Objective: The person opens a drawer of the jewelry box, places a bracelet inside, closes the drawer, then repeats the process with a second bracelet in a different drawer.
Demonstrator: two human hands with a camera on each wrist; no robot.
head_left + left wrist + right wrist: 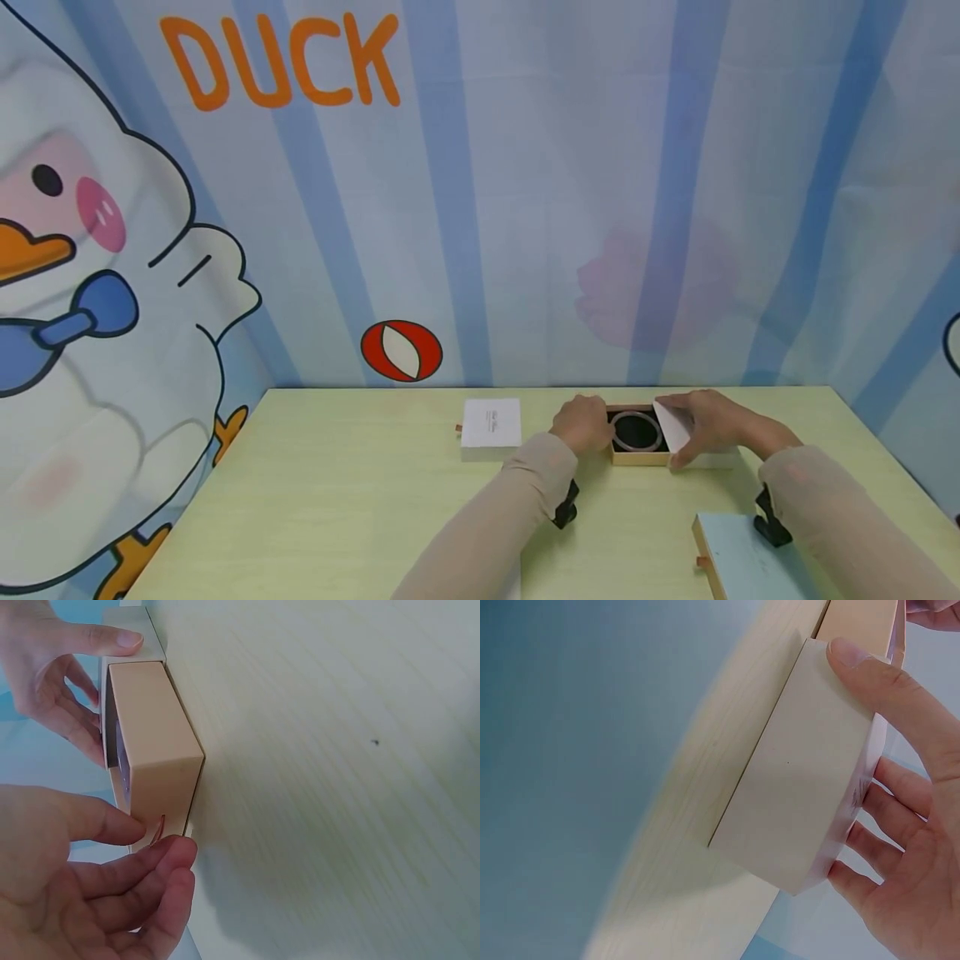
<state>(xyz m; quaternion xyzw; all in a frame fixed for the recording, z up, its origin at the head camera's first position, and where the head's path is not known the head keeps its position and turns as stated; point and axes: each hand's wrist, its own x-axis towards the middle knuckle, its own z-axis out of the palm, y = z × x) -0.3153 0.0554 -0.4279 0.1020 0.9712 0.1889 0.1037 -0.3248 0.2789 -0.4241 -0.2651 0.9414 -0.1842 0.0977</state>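
Note:
In the head view a slide-out box stands near the table's back edge. Its tan drawer (pixel 157 712) is partly out of the white sleeve (pixel 780 765). Inside, on a black lining, lies a pale ring-shaped item (pixel 660 433). My left hand (pixel 583 423) is at the drawer's left end, where thumb and finger pinch a small brown pull tab (pixel 159 828). With my right hand (pixel 711 425) I grip the sleeve, thumb on its near side and fingers on the opposite side, as the right wrist view shows.
Left of my hands sits another white box (pixel 491 429) with a brown tab on its left side. A light blue box (pixel 750 554) with a tan edge lies near the front right, below my right forearm. Behind the table (pixel 337 483) hangs a duck-printed curtain (pixel 525 208).

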